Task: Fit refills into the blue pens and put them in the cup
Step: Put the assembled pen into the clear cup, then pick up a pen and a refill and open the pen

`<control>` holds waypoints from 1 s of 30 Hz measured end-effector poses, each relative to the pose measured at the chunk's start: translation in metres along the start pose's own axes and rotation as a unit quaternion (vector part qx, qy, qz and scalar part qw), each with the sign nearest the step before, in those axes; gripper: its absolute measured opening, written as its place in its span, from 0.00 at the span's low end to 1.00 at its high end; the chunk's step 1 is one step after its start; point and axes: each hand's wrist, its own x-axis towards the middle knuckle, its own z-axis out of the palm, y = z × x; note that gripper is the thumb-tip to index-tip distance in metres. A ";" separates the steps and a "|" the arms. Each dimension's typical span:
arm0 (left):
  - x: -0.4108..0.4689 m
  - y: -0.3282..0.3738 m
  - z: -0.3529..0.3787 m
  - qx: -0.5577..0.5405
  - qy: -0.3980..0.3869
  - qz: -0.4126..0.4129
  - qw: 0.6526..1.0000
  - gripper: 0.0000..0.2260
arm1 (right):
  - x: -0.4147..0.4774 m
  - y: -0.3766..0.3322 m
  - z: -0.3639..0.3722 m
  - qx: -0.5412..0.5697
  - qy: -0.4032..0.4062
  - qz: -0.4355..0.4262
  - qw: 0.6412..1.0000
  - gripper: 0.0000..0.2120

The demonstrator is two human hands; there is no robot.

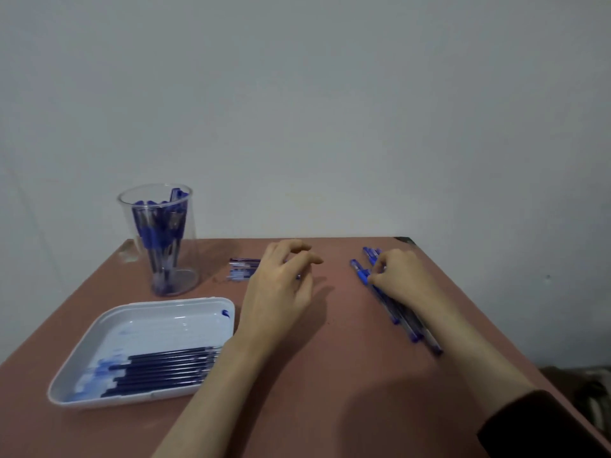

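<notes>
A clear plastic cup (158, 239) at the back left of the table holds several blue pens. A white tray (109, 328) at the front left carries several dark blue refills (162, 368). Several blue pens (396, 312) lie in a row at the right. My right hand (400, 276) lies over them, fingers curled round a pen near its blue cap end. My left hand (281, 282) hovers at the table's middle with fingers loosely curled, holding nothing that I can see. More small blue pen parts (243, 269) lie just left of it.
The reddish-brown table (330, 375) ends at a grey wall behind. Its right edge runs diagonally past my right forearm, with a dark sleeve at the bottom right. A blue ink smear marks the tray's far right corner (225, 313).
</notes>
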 end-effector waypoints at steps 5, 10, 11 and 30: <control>-0.002 0.000 0.002 0.018 -0.001 -0.001 1.000 0.13 | -0.005 0.002 0.009 -0.076 0.004 -0.018 0.997 0.11; -0.001 -0.003 0.000 0.027 0.016 -0.007 0.999 0.13 | -0.010 -0.009 0.017 -0.147 0.006 -0.034 0.989 0.08; -0.001 -0.003 -0.001 0.030 0.018 -0.007 0.999 0.13 | -0.012 -0.012 0.017 -0.151 0.009 -0.035 0.988 0.08; 0.010 -0.023 -0.046 -0.173 0.053 -0.252 0.951 0.12 | -0.029 -0.079 0.039 0.290 -0.027 -0.215 0.932 0.02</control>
